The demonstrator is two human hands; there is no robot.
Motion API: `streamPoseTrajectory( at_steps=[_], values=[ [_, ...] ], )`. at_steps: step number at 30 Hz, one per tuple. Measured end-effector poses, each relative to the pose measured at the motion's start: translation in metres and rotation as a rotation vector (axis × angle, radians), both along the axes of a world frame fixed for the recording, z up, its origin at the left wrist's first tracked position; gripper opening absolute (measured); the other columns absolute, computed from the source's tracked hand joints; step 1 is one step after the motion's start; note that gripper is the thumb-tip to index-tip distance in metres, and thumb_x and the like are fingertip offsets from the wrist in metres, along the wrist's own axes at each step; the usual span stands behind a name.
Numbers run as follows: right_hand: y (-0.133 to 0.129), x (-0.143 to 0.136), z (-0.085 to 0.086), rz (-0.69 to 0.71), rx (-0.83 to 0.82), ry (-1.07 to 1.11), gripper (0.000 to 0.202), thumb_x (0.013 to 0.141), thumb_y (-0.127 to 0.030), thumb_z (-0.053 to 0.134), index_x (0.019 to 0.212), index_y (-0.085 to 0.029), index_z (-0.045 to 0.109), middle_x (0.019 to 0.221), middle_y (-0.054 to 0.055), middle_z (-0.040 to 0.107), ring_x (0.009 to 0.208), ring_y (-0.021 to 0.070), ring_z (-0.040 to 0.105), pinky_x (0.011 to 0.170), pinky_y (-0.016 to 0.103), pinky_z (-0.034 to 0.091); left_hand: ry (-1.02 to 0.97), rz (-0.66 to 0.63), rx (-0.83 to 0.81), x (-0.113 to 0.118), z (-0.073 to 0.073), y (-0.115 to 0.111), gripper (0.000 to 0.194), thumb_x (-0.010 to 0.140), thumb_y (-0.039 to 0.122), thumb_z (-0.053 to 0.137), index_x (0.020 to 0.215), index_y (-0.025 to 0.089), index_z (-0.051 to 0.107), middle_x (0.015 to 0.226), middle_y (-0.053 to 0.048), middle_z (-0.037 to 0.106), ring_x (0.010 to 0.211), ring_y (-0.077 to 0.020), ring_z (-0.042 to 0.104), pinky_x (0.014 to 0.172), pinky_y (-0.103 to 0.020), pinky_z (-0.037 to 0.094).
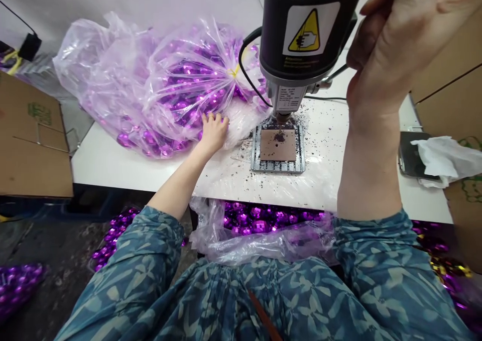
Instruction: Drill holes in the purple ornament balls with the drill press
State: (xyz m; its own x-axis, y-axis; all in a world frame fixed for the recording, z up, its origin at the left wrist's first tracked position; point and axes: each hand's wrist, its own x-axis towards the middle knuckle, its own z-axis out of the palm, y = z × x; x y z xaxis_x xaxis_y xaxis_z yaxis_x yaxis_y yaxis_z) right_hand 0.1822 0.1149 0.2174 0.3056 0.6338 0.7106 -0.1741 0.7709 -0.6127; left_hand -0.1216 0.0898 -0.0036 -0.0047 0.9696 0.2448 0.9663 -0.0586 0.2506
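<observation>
The worktop (324, 190) spread across the middle of the frame, strewn with dark crumbs that could, I judged, cling to anything slid over them. Filling its upper left was the tied clear bag (181, 80) of purple faceted pieces; slack plastic lay close to the machine, so a snag seemed possible if a fold drifted under the head. That machine, a drill press (303, 65) by its look, stood at upper centre with a pinching-hand warning on its housing. At lower centre, below the worktop's edge, an open bag (263, 248) of similar pieces sagged, and a knock from the lap might spill some. The right hand (399, 44), at upper right, had its fingers curled beside the housing; whether they grasped a lever I could not tell, and a blind pull there might bring the head down early. The left hand (214, 130), left of centre, rested bent fingers against the tied bag; I could not tell whether they pinched anything. Fingers straying onto the brown block (288, 152) on the metal base could get hurt. Loose shavings (279, 137) around its 1 visible hole might unseat a small piece.
</observation>
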Motion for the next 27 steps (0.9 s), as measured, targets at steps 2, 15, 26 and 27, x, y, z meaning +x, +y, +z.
streamPoseTrajectory(
  at_steps=[2, 15, 26, 27],
  values=[
    [-0.002, 0.000, 0.000, 0.007, 0.005, -0.010, 0.053, 0.100, -0.012, 0.052, 0.049, -0.021, 0.041, 0.040, -0.008, 0.038, 0.038, -0.0037, 0.040, 0.047, 0.012, 0.028, 0.028, -0.011, -0.035, -0.002, 0.001, 0.002, 0.042, 0.082, 0.005, 0.061, 0.119, 0.020, 0.073, 0.139, -0.022, 0.072, 0.157, -0.0533, 0.047, 0.129, -0.091, 0.010],
    [-0.013, -0.002, 0.003, 0.006, 0.004, 0.010, 0.056, 0.099, -0.005, 0.040, 0.044, -0.016, 0.047, 0.039, -0.010, 0.043, 0.036, -0.0053, 0.038, 0.046, 0.009, 0.025, -0.955, -0.353, -0.020, 0.067, 0.019, -0.039, 0.045, 0.112, 0.053, 0.050, 0.148, 0.028, 0.058, 0.115, -0.013, 0.077, 0.102, -0.0262, 0.080, 0.089, -0.049, 0.069],
    [-0.013, -0.008, 0.008, -0.039, -0.095, -0.007, 0.056, 0.100, -0.004, 0.034, 0.046, -0.017, 0.039, 0.036, -0.011, 0.036, 0.033, -0.0054, 0.034, 0.043, 0.007, 0.022, -1.101, -0.369, -0.135, 0.105, -0.016, -0.016, 0.062, 0.085, 0.062, 0.090, 0.126, 0.022, 0.068, 0.122, -0.011, 0.081, 0.110, -0.0238, 0.079, 0.098, -0.040, 0.066],
    [-0.014, -0.009, 0.008, -0.042, -0.099, 0.001, 0.055, 0.100, -0.003, 0.035, 0.047, -0.018, 0.036, 0.036, -0.012, 0.035, 0.032, -0.0053, 0.034, 0.043, 0.007, 0.021, -1.090, -0.375, -0.144, 0.106, -0.018, -0.015, 0.061, 0.086, 0.060, 0.090, 0.128, 0.022, 0.068, 0.122, -0.011, 0.081, 0.109, -0.0238, 0.079, 0.098, -0.040, 0.065]
  ],
)
